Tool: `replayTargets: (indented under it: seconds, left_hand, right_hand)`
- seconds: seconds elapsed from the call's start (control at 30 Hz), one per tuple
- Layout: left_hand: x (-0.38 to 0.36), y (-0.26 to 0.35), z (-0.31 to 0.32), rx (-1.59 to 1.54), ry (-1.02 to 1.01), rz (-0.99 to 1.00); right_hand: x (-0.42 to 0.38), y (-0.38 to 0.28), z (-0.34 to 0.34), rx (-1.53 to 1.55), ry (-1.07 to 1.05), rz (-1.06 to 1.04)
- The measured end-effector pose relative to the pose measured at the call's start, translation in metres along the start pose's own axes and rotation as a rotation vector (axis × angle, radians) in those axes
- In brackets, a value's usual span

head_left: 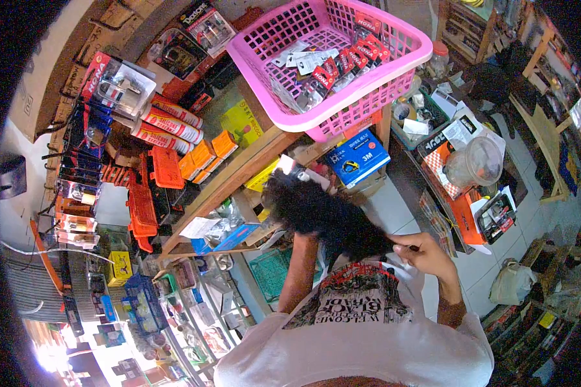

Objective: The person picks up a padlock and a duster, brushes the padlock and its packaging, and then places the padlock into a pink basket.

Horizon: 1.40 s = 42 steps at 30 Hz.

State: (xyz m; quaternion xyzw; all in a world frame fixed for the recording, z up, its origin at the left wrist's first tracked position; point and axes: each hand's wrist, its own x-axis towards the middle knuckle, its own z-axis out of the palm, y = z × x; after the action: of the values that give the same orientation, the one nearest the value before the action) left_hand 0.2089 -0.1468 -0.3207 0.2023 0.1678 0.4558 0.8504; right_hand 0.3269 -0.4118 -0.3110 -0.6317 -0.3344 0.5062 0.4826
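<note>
A black fluffy thing (332, 216), like a duster, lies across the middle of the view, just above the printed white shirt. My right hand (426, 255) is closed at its right end, with thumb and fingertips pinched on the edge. On the other side my left forearm (300, 271) reaches up to it, and the black fluff covers my left hand, so its fingers are hidden. Beyond the fluff stands a wooden shelf edge (239, 171), with a blue 3M box (358, 158) at its right.
A pink basket (329, 119) holding red-topped packets stands on the counter at the top. Orange cases (142, 213), silicone tubes (168, 129) and hanging packs fill the left. To the right are a clear plastic jar (474, 161), an orange box (468, 216) and a white bag (513, 282).
</note>
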Motion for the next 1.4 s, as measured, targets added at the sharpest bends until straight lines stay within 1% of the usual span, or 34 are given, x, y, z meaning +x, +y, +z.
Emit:
replayTargets:
  seconds: [0.07, 0.1, 0.13, 0.2, 0.23, 0.3, 0.33, 0.4, 0.43, 0.5, 0.53, 0.57, 0.6, 0.67, 0.7, 0.73, 0.77, 0.8, 0.83, 0.9, 0.97, 1.0, 1.1, 1.13, 1.2, 1.23, 1.3, 1.33, 1.4]
  left_hand:
    - [-0.001, 0.002, 0.001, 0.124, 0.214, 0.046]
    - [-0.004, 0.002, 0.004, 0.147, 0.224, 0.049]
    - [-0.005, 0.002, 0.008, 0.166, 0.229, 0.055]
    - [-0.007, -0.003, 0.000, 0.131, -0.202, 0.109]
    - [-0.008, -0.004, -0.004, 0.113, -0.416, 0.134]
    - [-0.003, 0.000, 0.000, -0.015, -0.169, 0.019]
    - [-0.001, 0.002, 0.003, -0.081, -0.048, -0.035]
    - [-0.003, 0.002, 0.008, -0.116, -0.293, -0.050]
    - [-0.004, 0.003, 0.010, -0.131, -0.414, -0.055]
    - [-0.005, 0.007, 0.010, -0.054, -0.109, -0.005]
    - [0.002, 0.001, -0.009, 0.058, -0.091, -0.011]
    - [0.007, -0.003, -0.008, 0.168, -0.075, -0.016]
    - [0.005, -0.003, -0.008, 0.142, -0.115, -0.018]
    - [-0.003, 0.003, -0.010, -0.132, -0.318, -0.047]
    - [-0.008, 0.005, -0.002, -0.184, -0.349, -0.045]
    - [-0.005, 0.007, 0.002, -0.126, -0.098, -0.053]
    - [-0.006, 0.009, 0.003, -0.070, -0.367, -0.015]
    - [-0.005, 0.002, -0.015, -0.228, -0.157, -0.174]
    - [-0.001, -0.006, -0.037, 0.195, -0.114, -0.027]
    - [-0.003, 0.001, -0.026, 0.156, -0.204, 0.004]
    - [-0.009, 0.008, 0.000, -0.231, -0.193, -0.084]
    - [-0.008, 0.006, 0.001, -0.243, -0.222, -0.075]
    - [-0.008, 0.002, -0.004, -0.267, -0.302, -0.051]
    - [-0.008, 0.002, -0.007, -0.274, -0.327, -0.047]
    - [-0.005, 0.005, -0.011, -0.129, -0.174, -0.099]
    - [0.001, -0.003, -0.043, 0.619, -0.179, 0.100]
    - [0.000, -0.002, -0.044, 0.955, -0.145, 0.190]
    - [0.000, -0.001, -0.042, 0.542, -0.126, 0.078]
    - [-0.005, 0.006, -0.011, -0.287, -0.074, -0.142]
  right_hand:
    - [0.003, 0.006, 0.005, -0.040, 0.091, -0.063]
    - [0.003, 0.008, 0.008, -0.059, 0.137, -0.093]
    - [0.003, 0.009, 0.005, -0.062, 0.099, -0.102]
    - [0.003, 0.012, -0.003, -0.067, 0.016, -0.117]
    - [0.003, 0.011, -0.001, -0.058, 0.039, -0.096]
    - [0.004, 0.009, 0.005, -0.038, 0.083, -0.051]
    - [0.004, 0.010, 0.004, -0.049, 0.057, -0.052]
    - [0.006, 0.011, 0.003, -0.074, 0.001, -0.057]
    - [0.007, 0.011, 0.005, -0.059, 0.029, -0.038]
    - [0.008, 0.010, 0.011, -0.024, 0.084, 0.004]
    - [0.008, 0.010, 0.010, -0.048, 0.041, -0.052]
    - [0.008, 0.010, 0.008, -0.074, -0.001, -0.109]
    - [0.008, 0.011, 0.007, -0.097, -0.043, -0.165]
    - [0.011, 0.020, 0.015, 0.000, 0.067, -0.090]
    - [0.011, 0.023, 0.019, 0.050, 0.121, -0.050]
    - [0.010, 0.021, 0.016, 0.009, 0.066, -0.057]
    - [0.010, 0.018, 0.010, -0.034, 0.010, -0.065]
    - [0.010, 0.016, 0.009, -0.036, 0.004, -0.062]
    - [0.010, 0.015, 0.008, -0.039, -0.003, -0.058]
    - [0.010, 0.015, 0.015, 0.040, 0.089, -0.031]
    - [0.008, 0.017, 0.013, -0.017, 0.049, -0.054]
    - [0.009, 0.018, 0.011, -0.048, 0.029, -0.068]
    - [0.010, 0.026, 0.012, 0.021, 0.055, -0.094]
    - [0.010, 0.025, 0.011, -0.015, 0.052, -0.062]
    - [0.010, 0.018, 0.006, -0.094, 0.047, 0.002]
    - [0.009, 0.015, 0.005, -0.071, 0.039, -0.001]
    - [0.008, 0.011, 0.006, -0.017, 0.022, -0.004]
    - [0.008, 0.012, 0.007, -0.053, 0.043, 0.002]
    - [0.009, 0.013, 0.008, -0.127, 0.084, 0.017]
